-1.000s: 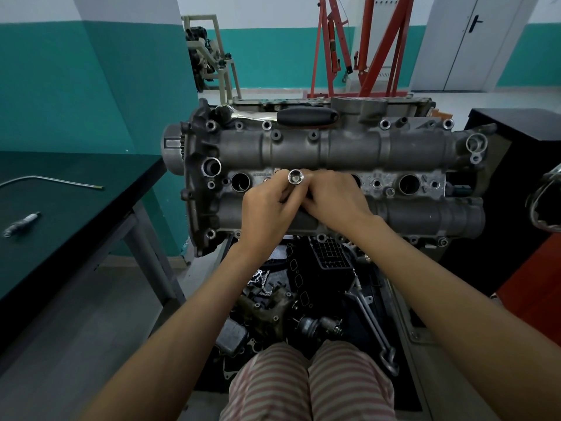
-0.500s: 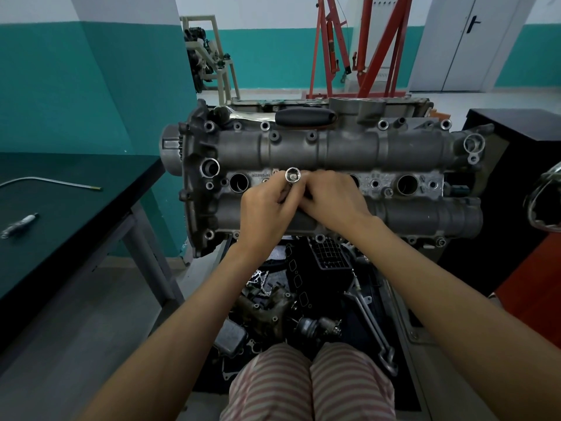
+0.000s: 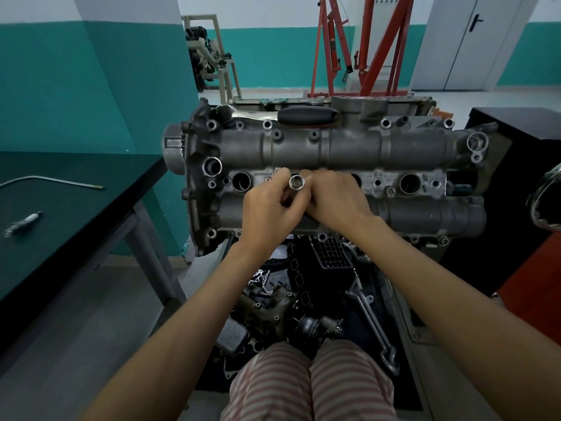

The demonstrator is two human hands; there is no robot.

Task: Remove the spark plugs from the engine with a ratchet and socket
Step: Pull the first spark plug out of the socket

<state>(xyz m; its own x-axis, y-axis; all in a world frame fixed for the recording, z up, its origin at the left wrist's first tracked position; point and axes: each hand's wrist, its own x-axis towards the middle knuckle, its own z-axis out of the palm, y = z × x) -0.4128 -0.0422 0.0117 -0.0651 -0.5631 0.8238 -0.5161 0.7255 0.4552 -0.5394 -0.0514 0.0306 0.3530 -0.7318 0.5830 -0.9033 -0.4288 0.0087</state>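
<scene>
A grey engine head (image 3: 349, 147) lies across the middle of the view, with round spark plug wells along its centre row. Over the second well from the left, my left hand (image 3: 270, 212) and my right hand (image 3: 338, 202) meet around a silver socket (image 3: 297, 182), whose open end points up at me. Fingers of both hands curl round the socket's shaft. The ratchet (image 3: 291, 115), with a black handle, lies on the far edge of the engine. A removed spark plug (image 3: 22, 223) lies on the dark green table (image 3: 76, 208) at left.
A thin bent metal rod (image 3: 51, 180) lies on the table. Loose engine parts and a wrench (image 3: 373, 323) fill the black tray below the engine. A red hoist frame (image 3: 364, 44) stands behind. A black cabinet (image 3: 516, 132) is at right.
The socket and both hands have shifted very slightly; the hold on the socket is unchanged.
</scene>
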